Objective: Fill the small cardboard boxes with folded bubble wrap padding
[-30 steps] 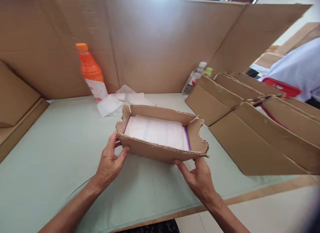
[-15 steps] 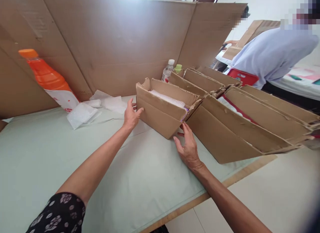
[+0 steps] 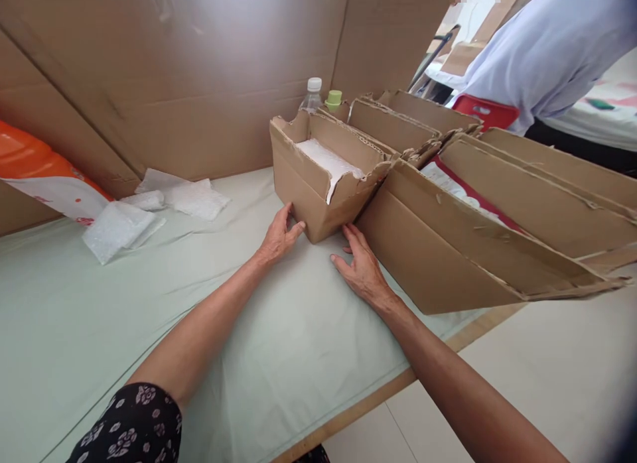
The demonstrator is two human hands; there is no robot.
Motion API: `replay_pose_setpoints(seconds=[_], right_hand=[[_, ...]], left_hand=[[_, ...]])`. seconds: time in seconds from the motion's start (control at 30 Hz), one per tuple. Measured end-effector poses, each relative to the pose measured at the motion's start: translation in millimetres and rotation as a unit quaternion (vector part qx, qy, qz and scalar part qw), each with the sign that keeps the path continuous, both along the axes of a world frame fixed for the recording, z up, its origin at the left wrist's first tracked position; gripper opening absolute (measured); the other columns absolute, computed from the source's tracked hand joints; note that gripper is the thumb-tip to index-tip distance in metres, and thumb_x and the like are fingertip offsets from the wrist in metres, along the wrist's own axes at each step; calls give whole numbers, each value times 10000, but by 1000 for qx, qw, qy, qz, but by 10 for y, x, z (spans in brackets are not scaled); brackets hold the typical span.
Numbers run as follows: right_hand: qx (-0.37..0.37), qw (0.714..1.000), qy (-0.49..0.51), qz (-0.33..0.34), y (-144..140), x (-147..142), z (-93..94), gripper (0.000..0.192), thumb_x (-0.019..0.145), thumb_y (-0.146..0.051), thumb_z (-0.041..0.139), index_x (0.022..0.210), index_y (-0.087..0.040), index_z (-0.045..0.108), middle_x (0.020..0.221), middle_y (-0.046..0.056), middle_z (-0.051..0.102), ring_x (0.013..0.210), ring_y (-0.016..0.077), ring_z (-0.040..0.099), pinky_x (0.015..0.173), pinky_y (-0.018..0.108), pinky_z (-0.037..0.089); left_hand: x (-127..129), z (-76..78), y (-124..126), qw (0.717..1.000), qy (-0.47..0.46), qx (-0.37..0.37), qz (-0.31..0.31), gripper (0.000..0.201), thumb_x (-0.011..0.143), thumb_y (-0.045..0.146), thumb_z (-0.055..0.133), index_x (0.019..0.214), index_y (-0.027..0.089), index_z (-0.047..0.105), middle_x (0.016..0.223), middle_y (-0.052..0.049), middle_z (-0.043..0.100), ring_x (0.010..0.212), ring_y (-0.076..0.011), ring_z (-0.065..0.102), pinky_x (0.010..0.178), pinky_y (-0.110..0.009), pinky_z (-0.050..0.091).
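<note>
Item: small corrugated cardboard box (image 3: 318, 184), open-topped, flaps ragged and torn along the rim; contains a white foam-like pad (image 3: 331, 163) lying across its inside. Position: on the pale green table cover (image 3: 99, 317), middle-far, its right side touching the first of a row of larger cardboard boxes (image 3: 448, 244) that runs off to the right.

Hands: left hand (image 3: 277, 239) at the box's near-left lower corner, fingers spread and laid against the wall, thumb apart, not closed round anything. Right hand (image 3: 361, 267) flat on the cover at the near-right lower corner, fingers apart, tips touching the bottom edge where the small box meets the larger one.

Handling, judged: light; walls stiff enough to push or slide, but the torn rim would likely buckle if pinched. Best hold looks to be low on two opposite walls or under the base. Foam contents soft, unlikely to shift much.

Edges and room: table edge (image 3: 398, 383) near on the right, close under the row of boxes. Open cover to the left and near. Far side closed by an upright cardboard screen (image 3: 199, 85); clear bottle (image 3: 311, 97) and green-capped bottle (image 3: 334, 99) just behind the box. Far left: white foam pouches (image 3: 119, 225), orange bottle (image 3: 44, 178). Another person in a light shirt (image 3: 542, 52) far right, well apart.
</note>
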State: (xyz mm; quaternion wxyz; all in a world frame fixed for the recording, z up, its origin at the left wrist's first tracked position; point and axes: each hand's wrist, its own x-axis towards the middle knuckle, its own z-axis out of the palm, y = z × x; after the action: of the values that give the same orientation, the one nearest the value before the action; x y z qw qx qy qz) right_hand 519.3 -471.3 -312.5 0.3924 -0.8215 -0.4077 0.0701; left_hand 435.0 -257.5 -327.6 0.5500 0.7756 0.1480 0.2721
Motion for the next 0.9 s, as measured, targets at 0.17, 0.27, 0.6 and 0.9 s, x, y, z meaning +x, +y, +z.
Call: replay_pose_setpoints(seconds=[0.17, 0.27, 0.6, 0.9], right_hand=[[-6, 1000, -9, 5, 51, 59, -55, 780, 849, -334, 571, 1574, -127, 371, 1670, 180, 272, 1522, 339, 346, 1092, 512, 527], [14, 1000, -19, 11, 53, 88, -97, 705, 848, -356, 557, 1507, -121, 467, 1616, 188, 376, 1455, 331, 450, 1063, 498, 546], [-49, 973, -214, 69, 112, 174, -161, 436, 898, -444, 422, 1089, -198, 727, 1260, 179, 708, 1170, 354, 657, 1025, 539, 507], [-44, 912, -389, 122, 387, -522, -273, 715, 963, -608, 191, 1364, -191, 611, 1336, 251, 640, 1233, 428, 592, 938, 577, 493]], left_hand=[[0, 31, 35, 992, 65, 110, -10, 863, 842, 453, 658, 1521, 25, 340, 1531, -295, 446, 1433, -395, 443, 1181, -543, 377], [-41, 77, -62, 979, 105, 176, -6, 828, 844, 379, 649, 1528, 35, 335, 1542, -290, 445, 1442, -391, 438, 1199, -546, 352], [-1309, 272, -975, 876, 214, 426, -74, 511, 993, 453, 506, 1422, 178, 551, 1584, -147, 472, 1499, -324, 386, 1245, -520, 247], [-2845, 452, -1115, 870, 166, 411, -213, 475, 944, 497, 595, 1293, 185, 675, 1500, -85, 584, 1460, -259, 474, 1245, -402, 324]])
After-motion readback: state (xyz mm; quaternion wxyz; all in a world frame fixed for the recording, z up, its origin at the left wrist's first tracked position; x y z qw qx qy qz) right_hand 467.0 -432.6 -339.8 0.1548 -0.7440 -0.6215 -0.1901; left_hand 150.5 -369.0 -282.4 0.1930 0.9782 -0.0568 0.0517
